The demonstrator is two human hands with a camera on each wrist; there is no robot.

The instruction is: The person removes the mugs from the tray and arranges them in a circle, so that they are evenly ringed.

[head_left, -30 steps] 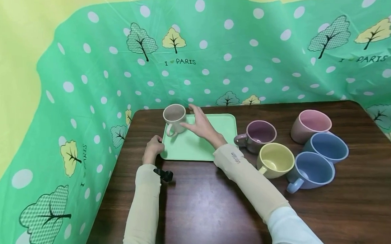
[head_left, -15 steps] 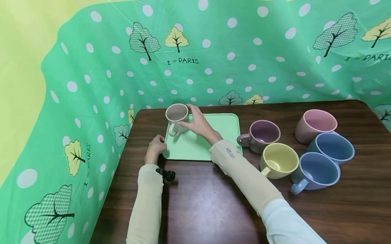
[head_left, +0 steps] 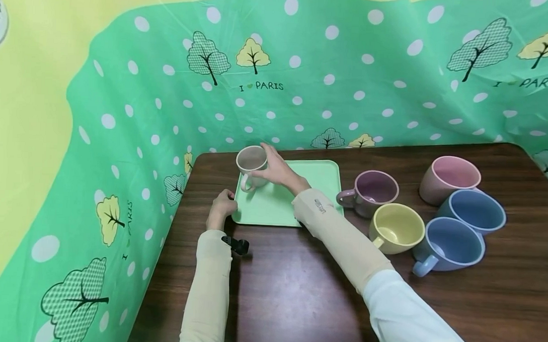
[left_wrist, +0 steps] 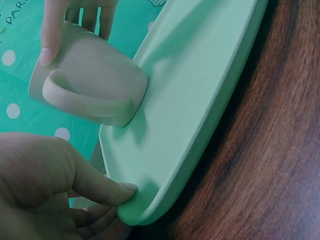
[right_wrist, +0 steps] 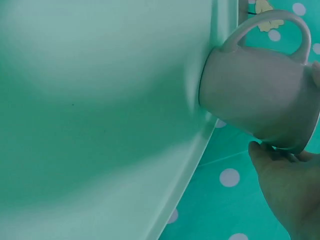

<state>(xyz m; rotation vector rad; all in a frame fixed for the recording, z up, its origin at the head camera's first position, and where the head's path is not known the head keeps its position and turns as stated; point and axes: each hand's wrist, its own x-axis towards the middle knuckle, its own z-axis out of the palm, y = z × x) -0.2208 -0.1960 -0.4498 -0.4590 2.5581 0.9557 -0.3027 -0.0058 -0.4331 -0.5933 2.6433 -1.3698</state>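
Observation:
A pale beige-grey mug (head_left: 250, 163) stands upright at the far left corner of the light green tray (head_left: 272, 207). My right hand (head_left: 279, 170) holds it from the right side. In the left wrist view, the thumb lies on the wall of the mug (left_wrist: 102, 70) near the rim, the other fingers on its far side. The mug's handle points toward me. At the near left corner, my left hand (head_left: 222, 207) pinches the tray's rim. The left wrist view has its thumb on top, with the other fingers partly hidden beneath.
Right of the tray stand a purple mug (head_left: 375, 190), a yellow mug (head_left: 396, 226), a pink mug (head_left: 450, 178) and two blue mugs, one behind (head_left: 474, 210), one nearer (head_left: 450, 242). The wooden table (head_left: 288, 292) meets a green dotted cloth (head_left: 258, 110) at the back and left.
My right hand has closed in on the beige-grey mug, its fingers now against the rim and side. The left hand keeps its hold on the tray. The head view has shifted slightly.

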